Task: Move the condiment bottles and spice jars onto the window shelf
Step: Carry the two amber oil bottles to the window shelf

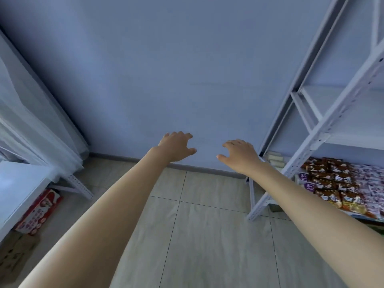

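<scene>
- Both arms stretched forward over the tiled floor (pixel 207 235), palms down, facing a plain blue-grey wall (pixel 166 69).
- Left hand (pixel 176 147): fingers spread and loosely curled, holding nothing, touching nothing.
- Right hand (pixel 239 155): same pose, fingers loosely bent, nothing in it. I see a clear gap between the two hands.
- I can't see any condiment bottles or spice jars from the head view, so I can't say where they are.
- White metal shelving rack (pixel 315 125) on the right, against the wall. Its lower shelf carries brown snack packets (pixel 332 179) stacked toward the front edge, with pale wrapped packs (pixel 275 160) at the back-left corner.
- Left side: sheer white curtain (pixel 31 125) hanging down to a white surface (pixel 18 183), likely the window shelf, but I can't confirm.
- Red printed box (pixel 38 213) on the floor under that surface's edge; brown cardboard (pixel 14 254) just nearer the camera.
</scene>
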